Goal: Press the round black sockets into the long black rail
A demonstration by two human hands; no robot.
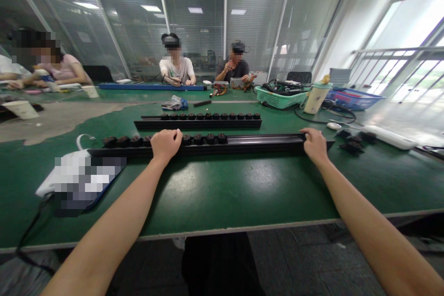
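Observation:
A long black rail (263, 144) lies crosswise in front of me, with several round black parts (210, 138) seated along its left and middle stretch. The right stretch of its channel shows bare and shiny. My left hand (166, 144) is closed over the rail among the round parts, its fingers curled and partly hidden. Near the right end, my right hand (315, 144) grips the same rail with bent fingers. Behind it lies a second, shorter black rail (197, 124), also carrying a row of round black parts; neither hand touches it.
Loose black parts (352, 143) and a white power strip (390, 137) lie right. A green basket (282, 98), a tumbler (316, 98) and a blue basket (360, 99) stand behind. A phone-like slab (100, 189) lies left. Co-workers sit across the green table (222, 194).

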